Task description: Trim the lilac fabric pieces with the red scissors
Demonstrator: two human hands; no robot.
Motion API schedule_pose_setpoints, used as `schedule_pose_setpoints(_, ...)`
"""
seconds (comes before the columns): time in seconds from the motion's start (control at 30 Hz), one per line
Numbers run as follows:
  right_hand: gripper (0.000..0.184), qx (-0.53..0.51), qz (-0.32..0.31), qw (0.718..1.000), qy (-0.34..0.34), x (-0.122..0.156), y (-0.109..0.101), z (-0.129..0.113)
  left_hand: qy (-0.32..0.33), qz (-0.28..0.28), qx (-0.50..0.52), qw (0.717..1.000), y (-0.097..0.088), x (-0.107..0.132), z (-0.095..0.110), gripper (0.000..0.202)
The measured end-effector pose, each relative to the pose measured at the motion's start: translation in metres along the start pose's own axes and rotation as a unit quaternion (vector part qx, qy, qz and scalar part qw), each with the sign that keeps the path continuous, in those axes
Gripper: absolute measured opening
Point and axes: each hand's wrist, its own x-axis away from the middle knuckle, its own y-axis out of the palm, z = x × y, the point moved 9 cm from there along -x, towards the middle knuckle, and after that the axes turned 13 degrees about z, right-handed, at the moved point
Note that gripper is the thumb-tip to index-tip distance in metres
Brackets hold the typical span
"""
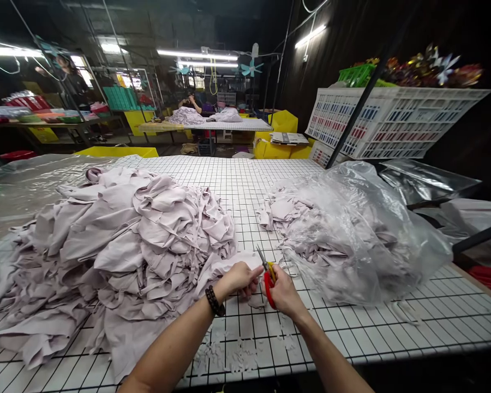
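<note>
My right hand (pixel 284 289) grips a pair of scissors (pixel 269 284) with red and yellow handles, the blades pointing up and away over the table. Close beside it, my left hand (pixel 240 278) is closed on a piece of pale lilac fabric (pixel 247 259), its fingertips partly hidden. A dark beaded bracelet (pixel 215 301) circles the left wrist. To the left rises a large heap of the same fabric (pixel 147 234). Small fabric scraps (pixel 233 355) lie scattered on the table below my hands.
A clear plastic bag (pixel 364 245) with more fabric lies to the right on the grid-patterned table (pixel 237 174). Behind it stands a white crate (pixel 393 123) next to a slanted dark pole (pixel 354 117). Another person (pixel 192 102) sits at a far table (pixel 245 124).
</note>
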Motion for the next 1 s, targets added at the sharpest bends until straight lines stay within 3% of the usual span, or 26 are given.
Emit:
schedule_pose_setpoints(0.17, 0.013, -0.089, -0.044, 0.995, -0.004, 0.009, 0.007, -0.016, -0.015, -0.065, 0.027, 0.997, 0.001, 0.005, 0.008, 0.038)
schedule_pose_setpoints(0.27, 0.019, -0.144, 0.002, 0.989, 0.027, 0.0, -0.004, -0.004, 0.018, -0.065, 0.072, 0.995, -0.01, 0.018, 0.022, 0.038)
schedule_pose_setpoints(0.4, 0.033, -0.178, 0.061, 0.981, 0.045, -0.016, -0.019, 0.007, 0.088, -0.044, 0.167, 0.981, -0.033, 0.052, 0.069, 0.041)
schedule_pose_setpoints(0.53, 0.045, -0.277, 0.018, 0.96, 0.032, -0.024, -0.011, -0.019, 0.185, -0.064, 0.31, 0.931, -0.052, 0.096, 0.13, 0.037)
schedule_pose_setpoints(0.6, 0.039, -0.311, 0.016, 0.95, 0.021, -0.027, -0.011, -0.035, 0.206, -0.057, 0.342, 0.915, -0.059, 0.109, 0.142, 0.035)
schedule_pose_setpoints(0.67, 0.032, -0.329, 0.006, 0.944, 0.012, -0.03, -0.012, -0.048, 0.202, -0.036, 0.36, 0.91, -0.064, 0.112, 0.136, 0.035)
schedule_pose_setpoints(0.77, 0.027, -0.335, -0.026, 0.942, -0.01, -0.027, -0.014, -0.062, 0.165, 0.01, 0.358, 0.919, -0.068, 0.105, 0.107, 0.039)
schedule_pose_setpoints(0.87, 0.027, -0.321, -0.073, 0.944, -0.019, -0.014, -0.006, -0.068, 0.174, 0.12, 0.284, 0.935, -0.081, 0.101, 0.079, 0.037)
schedule_pose_setpoints(0.93, 0.031, -0.309, -0.1, 0.946, -0.007, -0.003, 0.005, -0.069, 0.211, 0.206, 0.221, 0.93, -0.093, 0.106, 0.074, 0.033)
schedule_pose_setpoints(1.0, 0.033, -0.287, -0.092, 0.954, 0.011, 0.004, 0.014, -0.066, 0.244, 0.252, 0.182, 0.919, -0.099, 0.115, 0.077, 0.03)
